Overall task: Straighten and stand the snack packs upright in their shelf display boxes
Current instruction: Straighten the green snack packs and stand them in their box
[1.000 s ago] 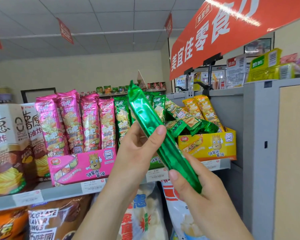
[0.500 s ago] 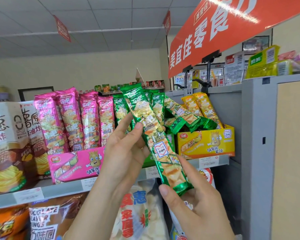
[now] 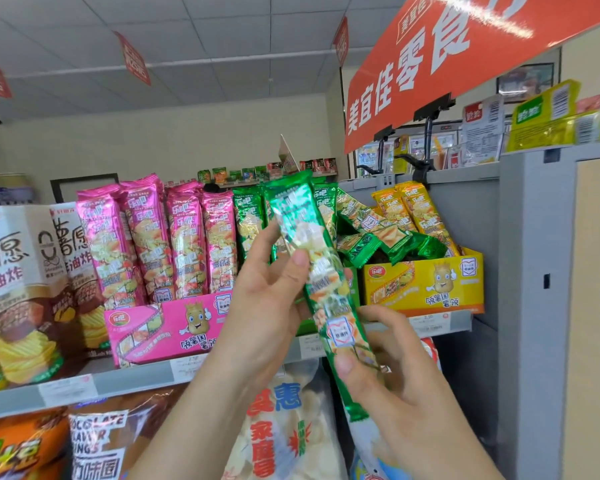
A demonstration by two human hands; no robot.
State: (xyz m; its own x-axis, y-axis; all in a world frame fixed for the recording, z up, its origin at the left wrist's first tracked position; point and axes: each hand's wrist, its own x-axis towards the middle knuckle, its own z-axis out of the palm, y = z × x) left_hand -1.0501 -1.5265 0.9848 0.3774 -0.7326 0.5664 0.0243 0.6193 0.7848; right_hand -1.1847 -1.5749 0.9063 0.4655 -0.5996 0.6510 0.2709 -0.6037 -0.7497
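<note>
Both hands hold one long green snack pack (image 3: 321, 282) up in front of the shelf (image 3: 132, 377). The pack is not in any box. It is tilted, with its top to the left and its bottom to the right. Its picture side faces us. The top part is shiny and blurry, so the words there are hard to read.

The left hand (image 3: 271, 306) grips the upper half of the pack. Its thumb lies on the front and its fingers are behind, where they cannot be seen well. The right hand (image 3: 395, 375) pinches the lower part, thumb on the front, fingers curled behind. The pack's bottom end sticks out below that thumb.

Behind the hands is a green display box (image 3: 353, 285), but they cover almost all of it. Only a small bit peeks out. Some green packs (image 3: 248, 220) stand in a row behind the left hand.

To the left, pink packs (image 3: 160, 237) stand up straight in a pink display box (image 3: 167, 327). To the right is a yellow display box (image 3: 426, 285). Yellow packs (image 3: 413, 209) lean at its back. A few fallen green packs (image 3: 371, 237) lie slanted across its top.

Brown snack boxes (image 3: 18, 271) on the far left are cut off by the edge. Big bags (image 3: 284, 427) on the shelf below are partly hidden by the arms.
</note>
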